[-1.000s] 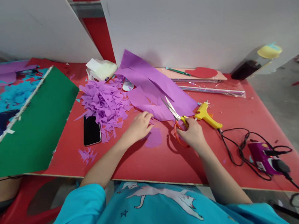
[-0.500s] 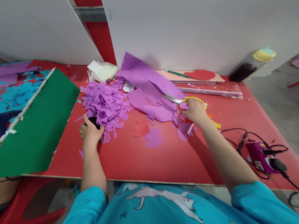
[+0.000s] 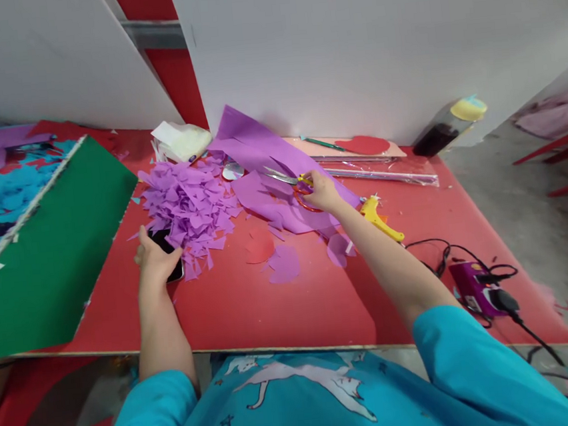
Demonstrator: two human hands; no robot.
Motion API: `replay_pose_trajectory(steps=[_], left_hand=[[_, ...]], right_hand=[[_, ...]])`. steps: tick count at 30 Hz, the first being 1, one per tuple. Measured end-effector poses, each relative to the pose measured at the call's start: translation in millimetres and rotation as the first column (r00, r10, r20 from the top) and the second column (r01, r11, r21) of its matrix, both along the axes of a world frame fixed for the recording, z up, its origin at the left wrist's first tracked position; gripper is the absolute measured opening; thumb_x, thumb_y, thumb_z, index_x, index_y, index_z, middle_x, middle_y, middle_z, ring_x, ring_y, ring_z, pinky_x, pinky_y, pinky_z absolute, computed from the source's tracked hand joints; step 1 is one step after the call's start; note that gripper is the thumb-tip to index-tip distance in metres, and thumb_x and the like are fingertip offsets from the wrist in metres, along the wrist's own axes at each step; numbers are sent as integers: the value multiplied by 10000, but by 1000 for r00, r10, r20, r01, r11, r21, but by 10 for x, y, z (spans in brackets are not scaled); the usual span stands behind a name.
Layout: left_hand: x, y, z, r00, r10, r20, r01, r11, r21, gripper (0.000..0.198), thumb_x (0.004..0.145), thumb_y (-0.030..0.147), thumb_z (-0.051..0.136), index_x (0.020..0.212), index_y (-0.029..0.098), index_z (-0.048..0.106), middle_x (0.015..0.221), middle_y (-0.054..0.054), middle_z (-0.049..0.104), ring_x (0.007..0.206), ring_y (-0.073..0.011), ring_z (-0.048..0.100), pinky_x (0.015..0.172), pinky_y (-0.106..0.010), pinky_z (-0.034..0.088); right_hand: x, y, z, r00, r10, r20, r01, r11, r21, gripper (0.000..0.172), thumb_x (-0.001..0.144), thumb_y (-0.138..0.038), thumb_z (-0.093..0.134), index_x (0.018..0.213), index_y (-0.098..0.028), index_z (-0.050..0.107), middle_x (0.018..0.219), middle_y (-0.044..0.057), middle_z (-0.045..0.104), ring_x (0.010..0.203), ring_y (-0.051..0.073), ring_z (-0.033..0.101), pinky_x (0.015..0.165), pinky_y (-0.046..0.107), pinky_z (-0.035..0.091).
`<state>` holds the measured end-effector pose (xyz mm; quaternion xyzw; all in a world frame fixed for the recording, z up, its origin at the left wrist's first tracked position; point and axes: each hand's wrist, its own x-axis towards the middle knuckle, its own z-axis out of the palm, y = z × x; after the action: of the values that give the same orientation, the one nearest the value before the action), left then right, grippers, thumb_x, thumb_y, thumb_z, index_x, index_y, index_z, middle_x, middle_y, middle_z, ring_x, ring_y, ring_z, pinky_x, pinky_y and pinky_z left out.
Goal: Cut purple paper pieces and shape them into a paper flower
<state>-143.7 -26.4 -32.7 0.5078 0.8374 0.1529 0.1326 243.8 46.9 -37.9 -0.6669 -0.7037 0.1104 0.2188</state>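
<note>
My left hand (image 3: 154,259) lies over a black phone (image 3: 166,251) at the near edge of a heap of purple paper scraps (image 3: 187,205); its fingers curl round the phone. My right hand (image 3: 321,193) reaches far across the red table (image 3: 252,303) and grips scissors (image 3: 288,180) with yellow and orange handles, blades pointing left over a large purple paper sheet (image 3: 269,167). Small purple cut shapes (image 3: 284,265) and a red cut shape (image 3: 260,247) lie between my arms.
A green board (image 3: 42,256) overhangs the table's left side. A yellow glue gun (image 3: 379,217) lies right of my right arm, its cord running to a purple power strip (image 3: 474,285). Clear-wrapped rolls (image 3: 385,175), a white packet (image 3: 181,141) and white wall panels stand behind.
My left hand went from the cut shapes to the phone and now covers it. My right hand carried the scissors up and left, from near the glue gun onto the purple sheet.
</note>
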Motion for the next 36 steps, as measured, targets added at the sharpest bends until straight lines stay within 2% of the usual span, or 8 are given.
replay_pose_trajectory(steps=[7, 12, 15, 20, 22, 25, 29, 36], left_hand=[[154, -41, 55, 997, 39, -59, -41, 999, -33, 982, 684, 395, 658, 1422, 117, 74, 1319, -282, 380, 1226, -448, 360, 903, -546, 388], [299, -46, -13, 976, 85, -200, -76, 996, 53, 862, 743, 396, 595, 1401, 71, 144, 1247, -307, 422, 1130, -465, 432, 846, -566, 405], [322, -36, -38, 970, 88, -226, -76, 995, 61, 830, 755, 409, 574, 1394, 68, 168, 1237, -308, 425, 1114, -470, 439, 837, -573, 404], [176, 0, 28, 996, 83, -14, -83, 996, -41, 978, 678, 384, 654, 1409, 110, 66, 1367, -253, 346, 1216, -451, 366, 910, -580, 368], [132, 11, 65, 998, 62, 22, -60, 996, -69, 1010, 675, 344, 664, 1415, 122, 13, 1394, -230, 329, 1250, -428, 341, 950, -564, 351], [147, 18, 99, 996, 85, -22, -87, 988, -125, 1018, 678, 311, 673, 1420, 156, -6, 1398, -225, 327, 1255, -429, 337, 939, -528, 378], [242, 20, 91, 989, 104, -105, -117, 984, -134, 1017, 688, 353, 672, 1416, 157, -10, 1372, -243, 349, 1226, -426, 369, 919, -504, 394], [305, 16, -30, 969, 156, -189, -157, 988, 7, 959, 652, 364, 688, 1381, 126, 112, 1309, -267, 403, 1160, -425, 427, 886, -516, 387]], right_hand=[[-314, 144, -133, 998, 55, -15, -55, 998, -13, 364, 660, -192, 626, 1006, -193, 512, 1049, 111, 632, 979, 268, 557, 818, 414, 420], [-369, 40, -22, 997, 70, -10, -70, 998, 2, 234, 765, -199, 540, 998, -179, 527, 1072, 131, 613, 1030, 268, 538, 849, 414, 419], [-318, -280, 124, 989, 148, 13, -148, 989, -10, 204, 757, -165, 551, 957, -200, 547, 1044, 100, 626, 999, 249, 560, 857, 375, 428], [-169, -1177, 186, 985, 145, 95, -136, 986, -92, 74, 798, -185, 508, 808, -172, 580, 800, 132, 631, 757, 281, 604, 708, 420, 478], [-115, -1513, 95, 984, 132, 123, -118, 987, -111, 90, 786, -181, 524, 830, -142, 592, 858, 176, 630, 823, 322, 603, 734, 460, 486], [-84, -1883, -110, 969, 81, 233, -66, 995, -73, 304, 795, -218, 541, 1062, -74, 554, 1131, 247, 565, 1093, 369, 517, 882, 502, 454], [-198, -2146, -269, 936, 158, 313, -137, 987, -89, 415, 832, -243, 515, 1190, -33, 503, 1308, 259, 457, 1243, 361, 410, 975, 501, 414], [-491, -2169, -105, 925, 294, 239, -274, 955, -117, 423, 848, -287, 506, 1214, -76, 516, 1273, 215, 519, 1226, 342, 434, 992, 529, 393]])
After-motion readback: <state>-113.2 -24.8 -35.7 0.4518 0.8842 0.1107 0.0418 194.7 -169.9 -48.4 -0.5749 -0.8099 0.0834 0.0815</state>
